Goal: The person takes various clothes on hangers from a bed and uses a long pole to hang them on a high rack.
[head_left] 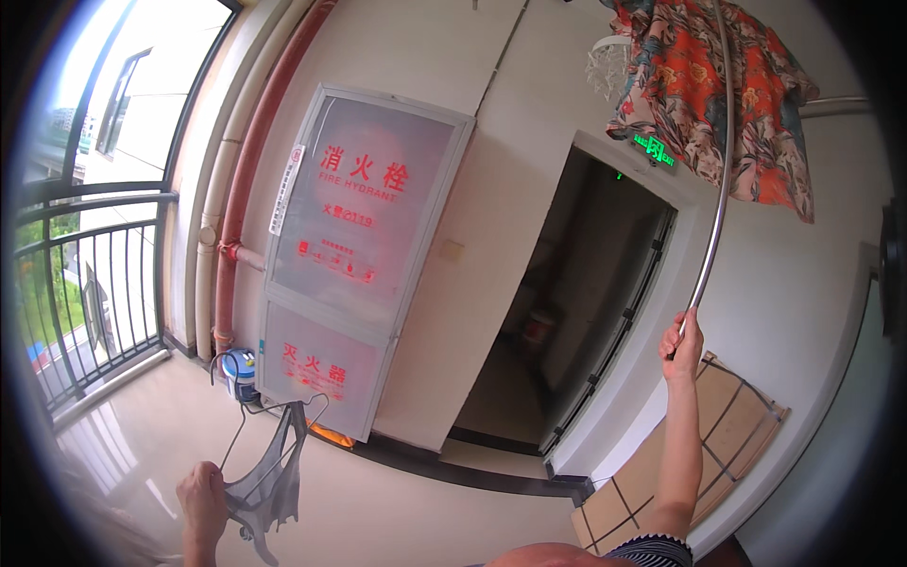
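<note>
My left hand [202, 503], low on the left, is closed on one side of a wire clothes hanger [230, 437]. A small grey garment [275, 480] hangs from that hanger; its exact kind is hard to make out. My right arm reaches up, and its hand [681, 346] grips the lower end of a long metal pole [715, 231]. The pole slants up to the top edge, passing in front of an orange floral garment [667, 83] that hangs high on the right. Whether the pole's hidden upper end touches anything cannot be seen.
A metal rail [839, 107] runs by the floral garment. A white hoop with a net [612, 68] is beside it. Below are a dark doorway [567, 283] and flat cardboard [642, 482] against the wall. A hydrant cabinet [364, 208], bucket [242, 369] and balcony railing [104, 283] stand left.
</note>
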The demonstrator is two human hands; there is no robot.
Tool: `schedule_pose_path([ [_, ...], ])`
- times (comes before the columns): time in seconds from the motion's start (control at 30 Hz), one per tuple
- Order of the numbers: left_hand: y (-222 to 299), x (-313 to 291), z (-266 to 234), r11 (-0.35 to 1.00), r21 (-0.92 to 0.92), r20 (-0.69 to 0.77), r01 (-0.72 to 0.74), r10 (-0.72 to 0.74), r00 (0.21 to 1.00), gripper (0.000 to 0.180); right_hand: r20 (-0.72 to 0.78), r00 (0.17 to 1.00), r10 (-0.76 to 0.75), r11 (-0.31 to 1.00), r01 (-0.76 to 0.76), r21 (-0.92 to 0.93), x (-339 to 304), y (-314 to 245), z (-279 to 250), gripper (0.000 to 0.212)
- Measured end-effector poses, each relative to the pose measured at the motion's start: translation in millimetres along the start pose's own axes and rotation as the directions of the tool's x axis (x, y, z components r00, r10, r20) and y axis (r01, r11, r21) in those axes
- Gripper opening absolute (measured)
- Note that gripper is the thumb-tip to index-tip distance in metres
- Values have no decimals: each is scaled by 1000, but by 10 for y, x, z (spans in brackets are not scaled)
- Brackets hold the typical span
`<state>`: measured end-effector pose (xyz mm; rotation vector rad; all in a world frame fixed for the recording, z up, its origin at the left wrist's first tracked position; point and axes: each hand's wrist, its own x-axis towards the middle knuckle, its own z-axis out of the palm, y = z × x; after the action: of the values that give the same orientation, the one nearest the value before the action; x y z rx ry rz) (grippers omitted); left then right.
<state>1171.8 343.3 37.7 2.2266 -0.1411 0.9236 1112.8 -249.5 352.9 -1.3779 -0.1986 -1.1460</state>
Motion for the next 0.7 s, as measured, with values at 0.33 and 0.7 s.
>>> schedule_pose_path([
  [0.33, 540, 287, 632, 998, -56, 68, 10, -7, 998, 3, 22, 999, 27, 1000, -26, -6, 953, -204, -307, 36],
  [0.7, 655, -16, 778, 997, -39, 3, -63, 63, 998, 3, 175, 984, -21, 995, 4, 97, 1555, -686, -133, 35],
])
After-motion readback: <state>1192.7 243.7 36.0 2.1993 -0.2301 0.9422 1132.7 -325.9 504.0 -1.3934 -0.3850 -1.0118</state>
